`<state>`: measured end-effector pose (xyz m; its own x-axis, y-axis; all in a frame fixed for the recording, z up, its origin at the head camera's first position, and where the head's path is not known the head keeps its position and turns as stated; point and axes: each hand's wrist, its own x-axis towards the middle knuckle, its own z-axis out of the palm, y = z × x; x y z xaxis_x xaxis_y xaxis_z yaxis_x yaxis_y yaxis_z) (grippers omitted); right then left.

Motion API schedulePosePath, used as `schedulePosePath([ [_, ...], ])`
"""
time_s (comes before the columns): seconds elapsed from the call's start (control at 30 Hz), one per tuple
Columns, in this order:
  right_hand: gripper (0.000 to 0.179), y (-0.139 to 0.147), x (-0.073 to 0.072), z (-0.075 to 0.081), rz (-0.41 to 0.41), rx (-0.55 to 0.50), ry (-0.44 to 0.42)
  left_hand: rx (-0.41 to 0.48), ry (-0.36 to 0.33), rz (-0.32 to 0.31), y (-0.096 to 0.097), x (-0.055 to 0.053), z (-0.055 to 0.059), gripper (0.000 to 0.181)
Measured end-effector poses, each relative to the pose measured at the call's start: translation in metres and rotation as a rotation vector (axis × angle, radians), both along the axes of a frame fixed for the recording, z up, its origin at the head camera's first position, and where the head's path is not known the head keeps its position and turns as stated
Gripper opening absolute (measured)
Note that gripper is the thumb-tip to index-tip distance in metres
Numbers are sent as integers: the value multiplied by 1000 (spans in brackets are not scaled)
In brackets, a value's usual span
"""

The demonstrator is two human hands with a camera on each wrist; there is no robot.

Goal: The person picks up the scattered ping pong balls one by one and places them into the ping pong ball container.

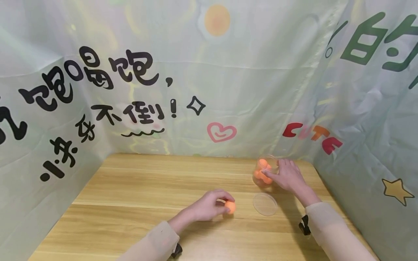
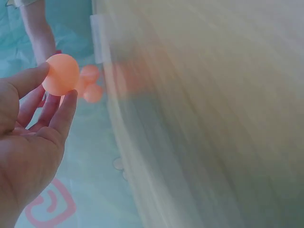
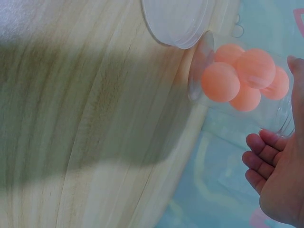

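Observation:
My left hand (image 1: 209, 206) pinches an orange table tennis ball (image 1: 230, 207) between thumb and fingertips, low over the wooden table. In the left wrist view this ball (image 2: 61, 75) shows plainly at the fingertips. Farther back on the right, my right hand (image 1: 289, 175) holds a clear plastic jar (image 1: 273, 161) near its open rim, with the thumb on one side and fingers on the other. Several orange balls (image 3: 221, 81) lie heaped inside the upright jar. A round clear lid (image 1: 265, 204) lies flat on the table between the two hands, in front of the jar.
The wooden table (image 1: 130, 195) is bounded at the back and sides by printed cloth walls (image 1: 183, 145). Its back edge runs just behind the jar. Dark straps (image 1: 305, 225) hang under the sleeves.

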<state>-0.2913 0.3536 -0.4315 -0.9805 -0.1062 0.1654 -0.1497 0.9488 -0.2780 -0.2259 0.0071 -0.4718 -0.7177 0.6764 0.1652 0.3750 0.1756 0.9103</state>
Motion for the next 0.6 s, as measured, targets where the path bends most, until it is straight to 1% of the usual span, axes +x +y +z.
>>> schedulePosePath([
  [0.1,93,1,0,-1,2,-1,-1,38,-33,22,1,0,1,28],
  [0.23,94,1,-1,-2,1,-3,0,66,-66,48,3,1,3,28],
  [0.33,93,1,0,-1,3,-4,2,92,-61,61,5,2,3,28],
  [0.47,91,1,0,-1,5,-3,7,136,-49,95,10,2,0,29],
  [0.6,89,0,0,-1,4,-6,13,177,-69,132,13,2,-1,29],
])
